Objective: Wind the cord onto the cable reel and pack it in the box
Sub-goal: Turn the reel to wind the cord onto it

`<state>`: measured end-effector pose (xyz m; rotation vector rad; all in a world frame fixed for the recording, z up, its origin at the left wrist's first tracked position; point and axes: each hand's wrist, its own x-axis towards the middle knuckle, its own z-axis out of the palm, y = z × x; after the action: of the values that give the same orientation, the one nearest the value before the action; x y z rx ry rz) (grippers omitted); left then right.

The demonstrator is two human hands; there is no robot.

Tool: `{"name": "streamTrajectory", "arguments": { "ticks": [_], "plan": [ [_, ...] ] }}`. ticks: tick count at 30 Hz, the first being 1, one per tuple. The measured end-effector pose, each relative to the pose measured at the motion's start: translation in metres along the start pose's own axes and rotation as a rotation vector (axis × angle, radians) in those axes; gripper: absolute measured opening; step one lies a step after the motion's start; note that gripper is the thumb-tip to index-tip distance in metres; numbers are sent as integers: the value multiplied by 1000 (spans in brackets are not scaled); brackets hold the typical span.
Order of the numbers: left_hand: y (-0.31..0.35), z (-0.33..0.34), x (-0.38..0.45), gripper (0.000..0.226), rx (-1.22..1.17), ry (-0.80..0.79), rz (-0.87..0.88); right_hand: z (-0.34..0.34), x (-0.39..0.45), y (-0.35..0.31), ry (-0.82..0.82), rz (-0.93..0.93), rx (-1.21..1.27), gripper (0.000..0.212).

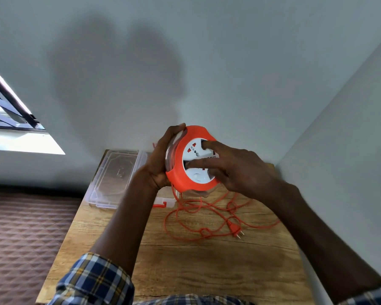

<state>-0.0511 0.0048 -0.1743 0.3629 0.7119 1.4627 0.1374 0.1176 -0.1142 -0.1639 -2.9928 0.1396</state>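
From the head view, the cable reel (193,158) is held up above the wooden counter (185,267), tilted so its white socket face looks toward the camera. The left hand (161,159) grips the reel's far orange rim, fingers curled round the edge. The right hand (235,168) lies across the white face with two fingers (207,144) stretched out and pressing on the hub, grasping nothing.

Most of the orange cord (198,216) lies unwound in loose, crossing loops on the counter below, the plug (235,228) among them. The clear box (114,179) sits open just behind, at the left.

The loops overlap, so winding could likely pull them into a knot or drag the plug off the counter edge. The straight fingers may slip off the smooth hub, and the one-handed rim hold could let the reel twist loose.
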Motion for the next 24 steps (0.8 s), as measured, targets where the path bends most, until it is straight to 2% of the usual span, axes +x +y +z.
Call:
{"name": "streamTrajectory", "arguments": {
  "ticks": [3,6,7,10,12,14,16,18,20,22,24],
  "plan": [
    [1,3,0,64,9,3,5,2,3,-1,22,-19,-55,67],
    [0,4,-1,59,19,28,16,11,3,-6,119,34,-86,66],
    [0,4,-1,58,19,33,24,15,3,-11,179,119,-23,66],
    [0,7,2,56,18,31,62,30,8,-32,350,571,410,68],
    [-1,7,3,56,30,40,59,43,10,-45,384,710,543,71],
    [-2,5,1,56,42,65,62,49,8,-52,347,683,497,72],
    [-2,2,1,59,56,76,56,45,3,-51,320,621,351,71],
    [0,2,1,62,59,62,40,34,-3,-45,341,528,195,59],
    [3,2,2,61,39,42,30,22,-9,-36,317,359,133,43],
    [4,1,1,62,15,18,20,13,-13,-25,214,203,92,44],
    [3,0,1,64,15,24,13,7,-13,-17,144,123,56,54]
  ]
}}
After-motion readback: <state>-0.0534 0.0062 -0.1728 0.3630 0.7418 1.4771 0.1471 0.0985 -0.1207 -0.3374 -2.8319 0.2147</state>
